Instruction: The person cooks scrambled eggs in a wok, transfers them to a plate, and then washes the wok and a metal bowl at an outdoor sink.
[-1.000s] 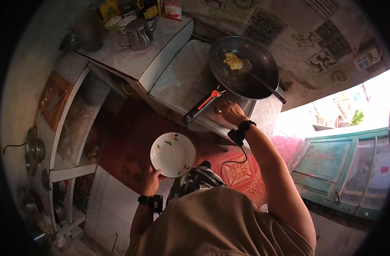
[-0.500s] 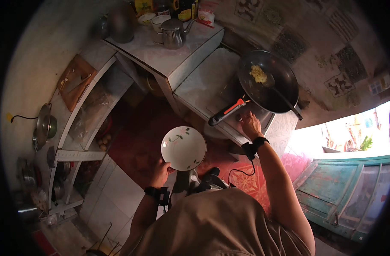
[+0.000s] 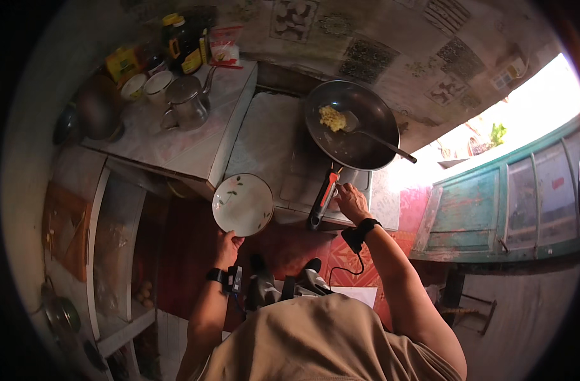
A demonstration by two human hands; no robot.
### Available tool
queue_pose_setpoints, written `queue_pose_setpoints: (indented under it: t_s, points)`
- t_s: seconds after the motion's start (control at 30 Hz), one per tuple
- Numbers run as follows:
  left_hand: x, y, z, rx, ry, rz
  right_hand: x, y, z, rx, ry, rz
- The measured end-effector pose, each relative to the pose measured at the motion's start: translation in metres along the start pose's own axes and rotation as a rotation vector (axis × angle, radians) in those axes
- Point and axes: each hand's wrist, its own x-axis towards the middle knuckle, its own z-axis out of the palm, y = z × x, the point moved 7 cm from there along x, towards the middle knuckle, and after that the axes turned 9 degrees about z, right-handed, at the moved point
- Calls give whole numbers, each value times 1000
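Just left of the right hand [image 3: 351, 203], whose grip I can't tell, the pan handle [image 3: 323, 197] slants bodyward; the left hand [image 3: 227, 247] pinches the plate [image 3: 242, 206].

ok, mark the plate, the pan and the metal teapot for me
plate [image 3: 243, 204]: head view, on the bare middle of its inner face
pan [image 3: 374, 113]: head view, on the bare dark inside, right of the yellow food [image 3: 332, 118]
metal teapot [image 3: 191, 112]: head view, on its body
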Motion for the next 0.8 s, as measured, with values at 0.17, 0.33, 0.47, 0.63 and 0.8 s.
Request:
queue_pose_setpoints:
  t_s: [0.17,0.33,0.47,0.63,0.8]
  points:
    - [39,-5,17,-27,-38,-23,-18,18,-8,165,9,302]
    - [79,-26,23,-49,-2,-58,-40,48,-15,426,40,525]
    - [101,-39,24,-106,108,-40,-51,42,-20,826,-304,636]
    - [112,-57,27,-40,254,-10,-64,-23,-30,1364,-641,699]
    - [121,-57,36,-61,212,-7,-56,-97,-11,1981,-783,573]
